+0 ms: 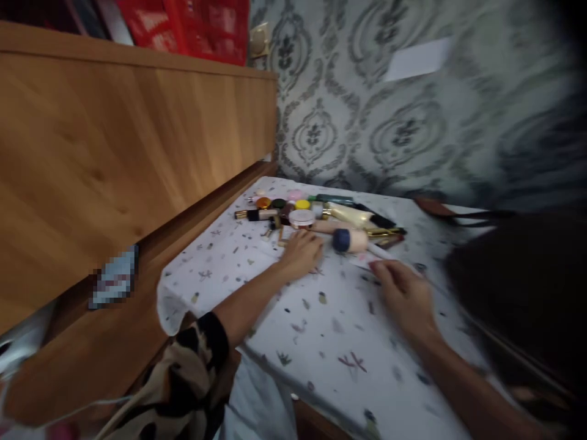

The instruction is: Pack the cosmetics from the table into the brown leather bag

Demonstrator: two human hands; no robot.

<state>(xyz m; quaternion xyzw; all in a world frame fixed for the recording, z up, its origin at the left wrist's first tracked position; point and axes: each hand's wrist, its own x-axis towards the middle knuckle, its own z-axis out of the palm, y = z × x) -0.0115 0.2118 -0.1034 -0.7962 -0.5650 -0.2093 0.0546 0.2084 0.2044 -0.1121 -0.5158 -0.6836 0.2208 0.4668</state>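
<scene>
A heap of cosmetics lies at the far side of a table under a white patterned cloth: small jars, tubes, pencils and a bottle with a dark blue cap. My left hand rests on the cloth at the near edge of the heap, fingers curled down next to a small round compact; whether it holds anything is hidden. My right hand lies low over the cloth to the right, blurred, its fingers reaching toward a thin pale item.
A tall wooden cabinet side stands close on the left. Patterned wallpaper backs the table. A dark bag with brown straps sits on the table's right part. Red baskets stand on top of the cabinet.
</scene>
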